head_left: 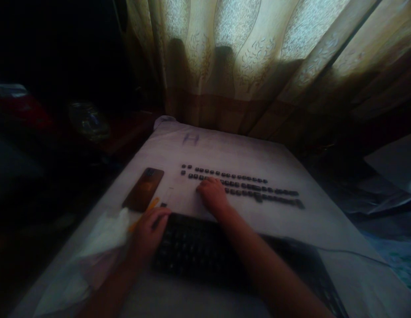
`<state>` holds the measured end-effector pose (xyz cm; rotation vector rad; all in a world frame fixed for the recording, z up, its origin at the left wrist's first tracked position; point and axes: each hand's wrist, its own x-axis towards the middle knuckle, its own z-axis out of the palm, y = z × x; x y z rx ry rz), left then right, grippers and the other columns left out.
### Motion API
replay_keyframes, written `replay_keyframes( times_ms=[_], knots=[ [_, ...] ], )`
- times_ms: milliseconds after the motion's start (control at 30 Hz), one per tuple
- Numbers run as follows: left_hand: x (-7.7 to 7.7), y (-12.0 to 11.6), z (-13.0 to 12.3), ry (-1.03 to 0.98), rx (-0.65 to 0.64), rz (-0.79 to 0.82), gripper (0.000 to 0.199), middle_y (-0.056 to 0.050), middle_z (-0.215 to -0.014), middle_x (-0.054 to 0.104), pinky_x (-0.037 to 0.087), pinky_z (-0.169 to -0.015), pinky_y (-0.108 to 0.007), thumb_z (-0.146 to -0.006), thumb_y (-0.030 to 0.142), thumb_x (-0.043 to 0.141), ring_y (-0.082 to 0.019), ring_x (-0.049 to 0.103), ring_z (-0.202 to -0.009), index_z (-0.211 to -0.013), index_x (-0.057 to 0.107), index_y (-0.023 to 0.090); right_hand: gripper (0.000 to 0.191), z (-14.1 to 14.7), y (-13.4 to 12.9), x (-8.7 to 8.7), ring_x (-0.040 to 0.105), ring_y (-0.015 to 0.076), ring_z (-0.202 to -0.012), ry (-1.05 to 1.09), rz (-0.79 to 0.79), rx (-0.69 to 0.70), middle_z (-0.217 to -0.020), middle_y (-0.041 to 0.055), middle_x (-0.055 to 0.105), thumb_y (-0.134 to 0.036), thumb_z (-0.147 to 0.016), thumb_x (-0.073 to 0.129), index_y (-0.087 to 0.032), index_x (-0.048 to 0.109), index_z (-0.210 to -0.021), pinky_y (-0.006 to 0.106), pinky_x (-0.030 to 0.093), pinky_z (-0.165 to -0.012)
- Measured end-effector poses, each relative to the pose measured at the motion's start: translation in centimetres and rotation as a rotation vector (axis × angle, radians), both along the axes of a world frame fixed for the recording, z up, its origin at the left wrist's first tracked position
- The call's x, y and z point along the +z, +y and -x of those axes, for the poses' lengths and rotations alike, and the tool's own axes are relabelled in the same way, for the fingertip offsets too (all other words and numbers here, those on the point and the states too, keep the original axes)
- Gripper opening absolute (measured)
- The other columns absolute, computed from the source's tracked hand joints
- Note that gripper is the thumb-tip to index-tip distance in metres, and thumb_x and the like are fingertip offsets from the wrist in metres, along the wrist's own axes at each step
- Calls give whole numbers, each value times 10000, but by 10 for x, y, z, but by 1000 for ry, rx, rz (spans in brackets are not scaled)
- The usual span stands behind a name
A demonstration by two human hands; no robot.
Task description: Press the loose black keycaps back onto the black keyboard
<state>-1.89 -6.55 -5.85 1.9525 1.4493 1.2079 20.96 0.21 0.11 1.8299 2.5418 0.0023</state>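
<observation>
A black keyboard (199, 251) lies across the near part of the cloth-covered table. Beyond it, loose black keycaps (234, 176) sit in several rows. My right hand (214, 194) reaches over the keyboard to the left part of the lower rows, its fingers bent down at the keycaps; whether it pinches one is hidden. My left hand (152, 229) rests at the keyboard's upper left corner, fingers curled, beside an orange tool (154, 203) and a single dark keycap (163, 205). What that hand grips, if anything, is too dim to make out.
A brown phone (144, 190) lies at the table's left side, with a crumpled white cloth or plastic (106, 229) nearer. The keyboard's cable (351, 252) runs right. A patterned curtain (222, 57) hangs behind the table (225, 145). A glass object (89, 121) stands at left.
</observation>
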Motion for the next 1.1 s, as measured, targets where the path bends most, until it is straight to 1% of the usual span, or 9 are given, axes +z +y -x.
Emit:
replay_keyframes(
  times_ms=[267, 500, 600, 700, 733, 767, 867, 967, 1100],
  knots=[
    [0, -1, 0, 13, -6, -27, 206, -40, -961, 745, 571, -887, -404, -913, 292, 519, -222, 708, -928, -929, 717, 236, 230, 2, 3, -6, 575, 279, -1074, 46, 37, -25, -1054, 156, 721, -115, -937, 523, -149, 744, -988, 362, 435, -858],
    [0, 1, 1, 62, -14, -45, 218, -43, -979, 747, 573, -898, -398, -929, 280, 501, -219, 707, -952, -946, 714, 236, 226, -1, -6, -6, 619, 254, -1064, 203, 58, -165, -1117, 131, 707, -173, -930, 553, -178, 726, -1075, 350, 466, -885],
    [1, 1, 1, 107, -39, -53, 245, -64, -1126, 728, 532, -985, -426, -940, 294, 500, -234, 673, -1085, -1051, 709, 231, 261, -5, -27, -1, 652, 226, -1028, 318, 58, -215, -1134, 99, 712, -188, -915, 587, -200, 711, -1145, 335, 483, -878],
    [0, 2, 0, 160, -73, -58, 319, -84, -1300, 664, 463, -1072, -479, -950, 318, 497, -265, 590, -1241, -1201, 670, 223, 256, -7, -61, 2, 687, 167, -870, 428, 79, -222, -1064, 51, 735, -173, -892, 612, -228, 722, -1116, 293, 513, -808],
    [-1, 2, 0, 177, -88, -58, 334, -85, -1303, 664, 455, -1079, -489, -955, 327, 488, -271, 583, -1251, -1220, 664, 221, 259, -7, -73, 2, 689, 159, -841, 476, 86, -220, -1037, 37, 740, -163, -876, 621, -236, 725, -1102, 288, 522, -798],
    [-1, 3, -1, 194, -100, -58, 341, -85, -1279, 678, 459, -1075, -493, -962, 337, 476, -275, 592, -1238, -1220, 666, 220, 253, -6, -86, 1, 689, 168, -845, 599, 85, -218, -1007, 39, 744, -146, -849, 642, -228, 735, -1070, 300, 528, -809],
    [-3, 3, -2, 234, -128, -59, 352, -84, -1174, 725, 488, -1045, -487, -979, 350, 439, -275, 642, -1151, -1186, 688, 212, 277, -1, -116, -7, 687, 201, -927, 800, 87, -232, -987, 48, 750, -104, -787, 670, -211, 738, -1032, 334, 529, -869],
    [-4, 3, -1, 262, -140, -67, 344, -71, -1155, 733, 490, -1041, -481, -984, 322, 427, -262, 654, -1121, -1169, 697, 216, 288, 6, -132, -16, 684, 229, -947, 793, 80, -264, -1019, 64, 750, -101, -758, 690, -212, 738, -1019, 366, 529, -879],
    [-1, 0, 1, 285, -145, -81, 347, -64, -1146, 734, 470, -1059, -493, -992, 293, 412, -254, 660, -1109, -1168, 701, 219, 211, 13, -138, -20, 682, 240, -911, 735, 54, -263, -956, 56, 753, -128, -757, 719, -227, 748, -940, 379, 528, -846]
  ],
)
